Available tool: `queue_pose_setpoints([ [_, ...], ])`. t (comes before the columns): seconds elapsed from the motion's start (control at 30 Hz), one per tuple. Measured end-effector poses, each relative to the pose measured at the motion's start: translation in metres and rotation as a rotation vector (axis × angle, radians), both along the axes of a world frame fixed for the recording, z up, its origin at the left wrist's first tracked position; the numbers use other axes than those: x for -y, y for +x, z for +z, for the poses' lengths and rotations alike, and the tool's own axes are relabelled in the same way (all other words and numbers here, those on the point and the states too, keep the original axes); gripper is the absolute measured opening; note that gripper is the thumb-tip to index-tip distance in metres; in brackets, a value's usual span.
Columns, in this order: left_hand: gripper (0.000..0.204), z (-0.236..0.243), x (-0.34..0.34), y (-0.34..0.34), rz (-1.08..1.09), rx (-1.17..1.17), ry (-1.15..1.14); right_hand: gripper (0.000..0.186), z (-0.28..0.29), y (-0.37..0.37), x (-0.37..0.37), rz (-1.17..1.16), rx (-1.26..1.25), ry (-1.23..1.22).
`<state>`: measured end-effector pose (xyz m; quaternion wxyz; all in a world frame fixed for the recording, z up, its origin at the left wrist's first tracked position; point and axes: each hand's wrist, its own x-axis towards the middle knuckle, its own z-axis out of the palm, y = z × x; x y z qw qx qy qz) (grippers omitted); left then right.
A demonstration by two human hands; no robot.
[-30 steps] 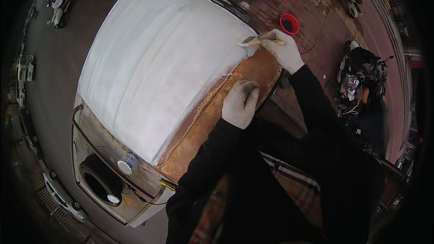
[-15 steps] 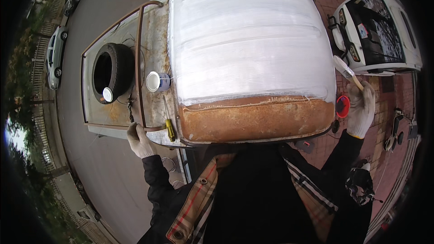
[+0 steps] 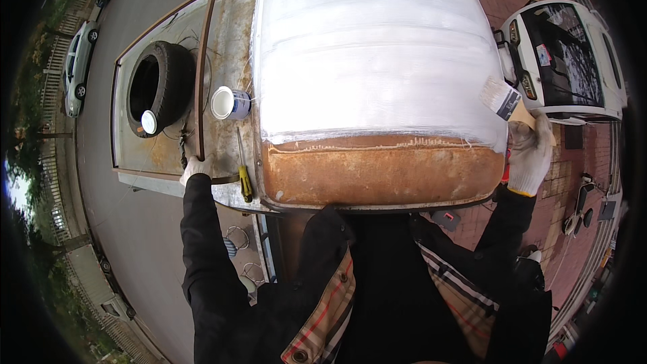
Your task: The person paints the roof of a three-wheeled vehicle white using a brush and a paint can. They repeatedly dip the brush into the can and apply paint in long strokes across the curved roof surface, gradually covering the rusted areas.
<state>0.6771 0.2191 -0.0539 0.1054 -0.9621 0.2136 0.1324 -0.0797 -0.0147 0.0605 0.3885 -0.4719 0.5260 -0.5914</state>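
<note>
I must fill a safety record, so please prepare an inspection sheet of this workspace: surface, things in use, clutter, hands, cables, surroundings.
Surface: curved panel, mostly white; rust-brown strip along the person's side.
Things in use: brush near the panel's right edge; open can left of the panel.
Clutter: yellow-handled screwdriver beside the panel; tyre left of the rusty rail; round white disc at the tyre.
Hands: both gloved; right hand holds the brush handle; left hand at the rail's near end, grip unclear.
Cables: dark strands near the tyre, kind unclear.
Surroundings: white vehicle at right; silver car at left.
</note>
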Motion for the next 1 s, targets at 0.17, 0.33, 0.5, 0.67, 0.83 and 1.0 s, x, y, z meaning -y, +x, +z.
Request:
queue_pose_setpoints([
  [0.17,0.058,-0.044,0.009,0.029,0.021,-0.055,-0.374,0.04,0.023,0.006,-0.027,-0.123,0.429,0.034],
  [0.33,0.058,-0.061,-0.002,0.039,-0.045,-0.109,-0.508,0.031,0.039,0.036,-0.053,-0.096,0.32,0.028],
  [0.5,0.052,-0.054,-0.003,0.034,-0.125,-0.076,-0.434,0.027,0.035,0.088,-0.06,-0.161,0.446,0.116],
  [0.67,0.052,-0.053,-0.005,0.031,-0.129,-0.122,-0.434,0.031,0.034,0.132,-0.066,0.055,0.252,0.17],
  [0.83,0.049,-0.047,-0.005,0.023,-0.164,-0.107,-0.473,0.034,0.024,0.145,-0.076,0.088,0.23,0.086],
  [1.0,0.05,-0.048,-0.013,0.03,-0.248,-0.032,-0.509,0.042,-0.016,0.121,-0.1,0.093,0.347,-0.064],
])
